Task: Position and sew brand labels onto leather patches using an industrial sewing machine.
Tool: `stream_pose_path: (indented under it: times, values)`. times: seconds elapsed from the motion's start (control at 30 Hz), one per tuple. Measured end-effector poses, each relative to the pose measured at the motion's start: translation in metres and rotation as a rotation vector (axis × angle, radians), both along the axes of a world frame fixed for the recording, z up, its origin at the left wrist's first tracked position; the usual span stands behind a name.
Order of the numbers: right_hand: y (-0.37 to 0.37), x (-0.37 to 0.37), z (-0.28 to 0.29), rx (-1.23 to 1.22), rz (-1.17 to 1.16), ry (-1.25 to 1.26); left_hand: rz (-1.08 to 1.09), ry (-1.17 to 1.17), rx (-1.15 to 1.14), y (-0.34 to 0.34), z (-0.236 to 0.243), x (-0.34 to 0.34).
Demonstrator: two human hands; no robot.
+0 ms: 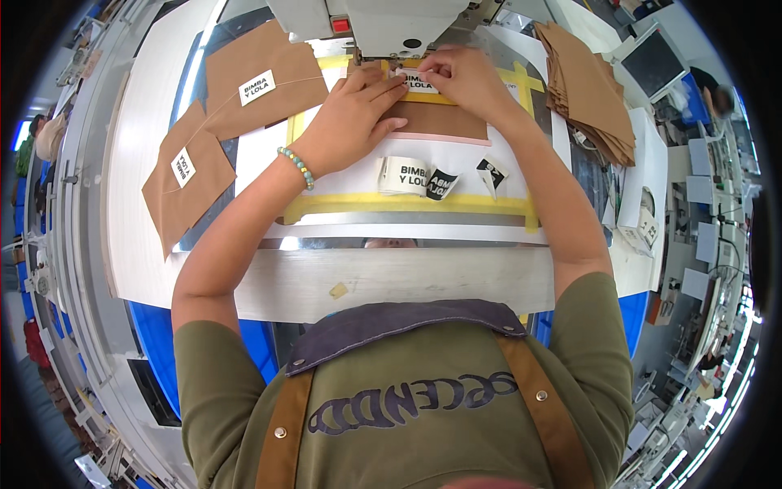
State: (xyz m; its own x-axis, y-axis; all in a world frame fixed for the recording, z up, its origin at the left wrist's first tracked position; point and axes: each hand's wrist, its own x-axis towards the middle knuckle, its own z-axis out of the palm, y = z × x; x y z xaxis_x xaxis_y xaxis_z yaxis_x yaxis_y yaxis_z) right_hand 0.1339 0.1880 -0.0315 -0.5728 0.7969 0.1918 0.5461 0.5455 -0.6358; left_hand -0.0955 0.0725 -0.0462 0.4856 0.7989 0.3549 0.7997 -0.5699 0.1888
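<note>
Under the head of a white sewing machine [387, 28] lies a brown fabric piece [444, 122], with a yellow frame [440, 99] across its far part. A white label [422, 84] with dark print shows inside that frame. My left hand [352, 114] lies flat with its fingers stretched toward the label's left edge, fingertips touching it. My right hand [472, 85] bends over the label's right side, thumb and forefinger pinched at its edge. Nearer me, a curled strip of white labels [402, 175], a black label [441, 184] and another black-and-white label [492, 174] rest on the white work surface.
Brown pieces bearing white labels [257, 87] spread at the left, joined by thread. A fanned stack of brown pieces [582, 90] stands at the right, near a white box [643, 183]. Yellow tape [415, 202] borders the white sheet. A screen [654, 63] stands farther right.
</note>
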Motion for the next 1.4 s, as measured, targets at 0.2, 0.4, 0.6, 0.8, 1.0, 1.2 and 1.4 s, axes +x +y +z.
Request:
stream_pose_path:
  times: [0.2, 0.4, 0.6, 0.8, 1.0, 1.2, 1.4]
  values:
    - [-0.010, 0.019, -0.006, 0.294, 0.063, -0.001, -0.022, -0.043, -0.013, 0.006, -0.008, -0.006]
    - [-0.019, 0.044, -0.012, 0.626, 0.229, -0.216, -0.053, -0.039, -0.011, 0.011, -0.009, -0.011]
    - [-0.025, 0.033, -0.017, 0.661, 0.321, -0.277, -0.070, -0.053, 0.009, 0.014, -0.011, -0.010]
    - [-0.023, 0.025, -0.026, 0.480, 0.336, -0.091, -0.010, -0.087, -0.069, 0.003, -0.003, -0.025]
    - [-0.019, 0.021, -0.024, 0.506, 0.347, -0.174, 0.042, -0.004, -0.069, -0.001, 0.000, -0.042]
    - [-0.023, 0.017, -0.017, 0.454, 0.337, -0.201, 0.058, 0.081, -0.057, -0.004, 0.000, -0.038]
    - [-0.027, 0.018, -0.015, 0.427, 0.328, -0.212, 0.048, 0.126, -0.078, -0.004, 0.006, -0.038]
